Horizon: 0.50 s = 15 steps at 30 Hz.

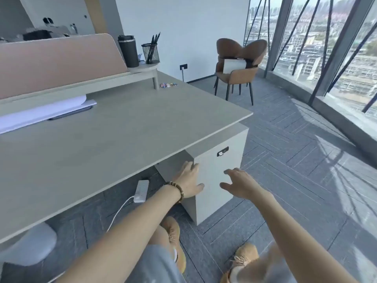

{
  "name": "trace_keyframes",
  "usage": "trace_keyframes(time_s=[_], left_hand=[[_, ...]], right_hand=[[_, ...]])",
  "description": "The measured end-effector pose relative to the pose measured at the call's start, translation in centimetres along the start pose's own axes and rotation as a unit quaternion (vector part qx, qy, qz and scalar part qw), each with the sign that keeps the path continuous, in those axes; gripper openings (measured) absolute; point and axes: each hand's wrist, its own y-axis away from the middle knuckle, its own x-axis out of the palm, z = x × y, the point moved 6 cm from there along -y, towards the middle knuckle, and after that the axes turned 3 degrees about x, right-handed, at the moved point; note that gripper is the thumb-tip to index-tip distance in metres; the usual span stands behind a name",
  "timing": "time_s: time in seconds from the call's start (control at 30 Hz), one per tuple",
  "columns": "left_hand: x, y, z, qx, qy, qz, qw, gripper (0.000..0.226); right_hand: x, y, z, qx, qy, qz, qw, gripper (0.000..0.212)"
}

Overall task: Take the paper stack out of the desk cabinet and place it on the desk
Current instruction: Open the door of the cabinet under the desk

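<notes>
the desk cabinet is a pale grey box standing on the floor under the right end of the tabletop; its door is shut, with a small dark lock near the top; the paper stack is not visible

Two hands, one cabinet, two chairs, perhaps three pens

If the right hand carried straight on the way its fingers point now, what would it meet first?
Most likely the closed front door of the desk cabinet. The right hand is open, fingers spread toward that panel below the lock; whether a gap remains is hard to judge from this view.
</notes>
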Motion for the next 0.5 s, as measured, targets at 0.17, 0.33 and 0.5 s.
trace_keyframes(time_s=[0.17,0.33,0.5], left_hand=[[2.7,-3.7,2.4,-0.013,-0.064,-0.007,0.998,0.079],[3.9,-8.0,4.2,0.034,-0.11,-0.091,0.989,0.086],[4.1,-12.0,6.0,0.082,-0.163,-0.096,0.978,0.099]], right_hand=[[6.0,-3.4,-1.6,0.036,-0.042,0.037,0.998,0.063],[10.6,-8.7,-2.7,0.064,-0.114,0.034,0.991,0.068],[14.8,-12.7,-3.3,0.085,-0.2,0.049,0.975,0.076]])
